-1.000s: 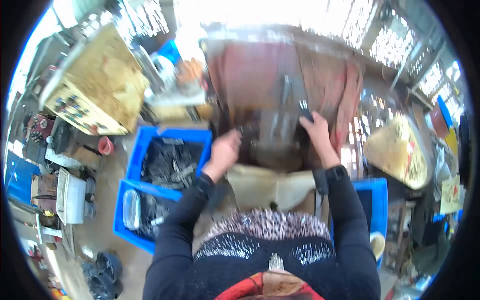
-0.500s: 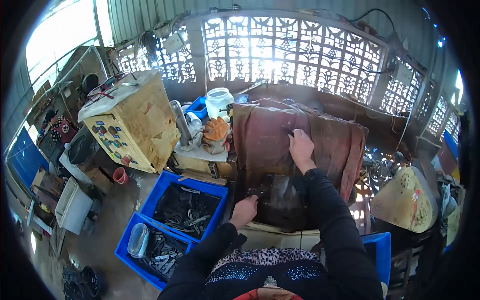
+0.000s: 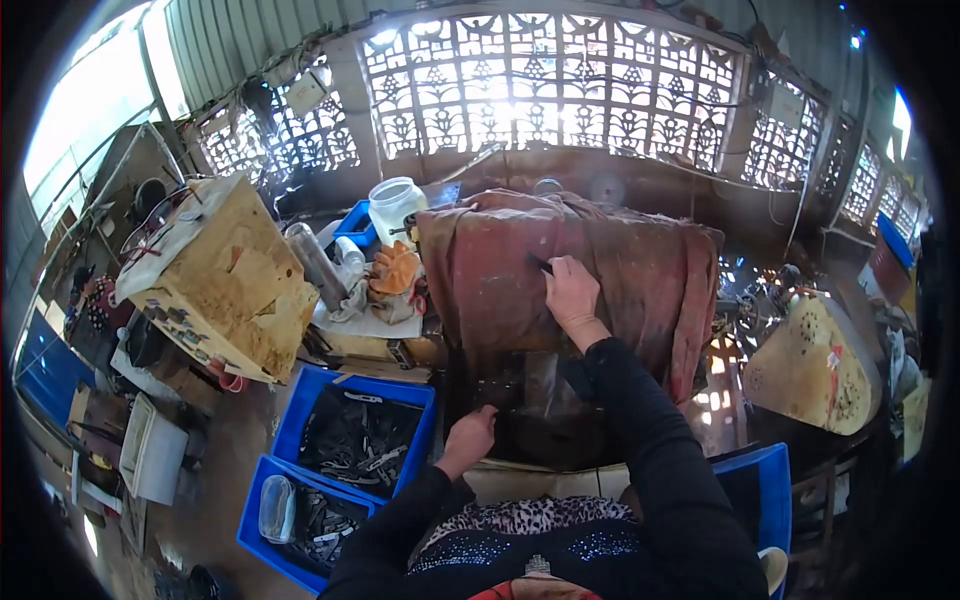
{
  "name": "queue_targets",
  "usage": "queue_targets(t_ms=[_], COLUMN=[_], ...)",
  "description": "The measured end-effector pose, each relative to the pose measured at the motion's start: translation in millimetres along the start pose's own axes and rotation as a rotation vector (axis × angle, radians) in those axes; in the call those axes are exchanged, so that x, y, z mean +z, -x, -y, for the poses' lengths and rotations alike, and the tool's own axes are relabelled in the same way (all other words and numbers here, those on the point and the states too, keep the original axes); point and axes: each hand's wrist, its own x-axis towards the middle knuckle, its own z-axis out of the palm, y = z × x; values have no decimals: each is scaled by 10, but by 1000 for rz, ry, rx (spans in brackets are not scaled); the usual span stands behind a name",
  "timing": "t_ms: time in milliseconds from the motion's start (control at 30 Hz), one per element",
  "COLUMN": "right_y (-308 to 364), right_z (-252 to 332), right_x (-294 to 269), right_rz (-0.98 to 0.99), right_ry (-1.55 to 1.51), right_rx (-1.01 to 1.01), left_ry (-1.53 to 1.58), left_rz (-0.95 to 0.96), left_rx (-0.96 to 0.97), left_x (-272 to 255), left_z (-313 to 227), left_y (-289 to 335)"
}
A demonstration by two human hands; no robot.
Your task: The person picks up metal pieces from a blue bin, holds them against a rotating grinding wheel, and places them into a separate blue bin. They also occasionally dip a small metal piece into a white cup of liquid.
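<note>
Dark piece [image 3: 538, 263] is pinched in closed fingers of the right hand [image 3: 573, 293], below the cloth's [image 3: 650, 270] top edge.
Steady grip is advised; for the left hand [image 3: 468, 441], finger closure cannot be told.

Shows brownish red, streaked darker, on the cloth [image 3: 590, 235] at two o'clock. Looks black on the piece [image 3: 541, 264] in the right hand [image 3: 573, 295] and sleeves [image 3: 655, 440], black with silvery glitter on the top [image 3: 470, 556] and leopard-spotted on the garment [image 3: 540, 513] at six. Shows blue on the bins [image 3: 425, 430] at seven and four. Runs orange on the glove [image 3: 393, 268] at ten, white on the jar [image 3: 394, 215] at eleven, blotched yellow on the cabinet [image 3: 235, 270] at nine, dark-flecked cream on the guard [image 3: 810, 370] at three. Repeats pale scrollwork on the grille [image 3: 550, 100] at twelve.
</note>
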Motion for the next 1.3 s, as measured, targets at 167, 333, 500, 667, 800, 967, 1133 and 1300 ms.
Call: queue_targets(t_ms=[167, 333, 500, 667, 800, 967, 1133, 1300], right_y=[-23, -15, -23, -25, -18, -22, -20, -26], right_z=[-6, -38, -23, -12, -17, -13, -19, -15], right_x=[-40, -23, -35, -49, -45, -52, -50, -51], right_rz=[5, -20, -11, -16, -18, -31, -37, -40], right_ry=[-31, -71, -72, -78, -62, -60, -77, -73], right_rx=[6, 9, 17, 6, 10, 3, 4, 3], left_ry=[16, -5, -7, -6, 26, 70, 144, 104], left_rz=[65, 134, 151, 164, 190, 139, 35, 59], left_rx=[-45, -72, -60, -51, -89, -11, 60, 35], left_x=[12, 44, 69, 68, -18, -40, -6, 27], left_z=[7, 41, 94, 85, -15, -34, -12, 23], left_y=[-30, -51, -55, -44, -59, -53, -46, -31])
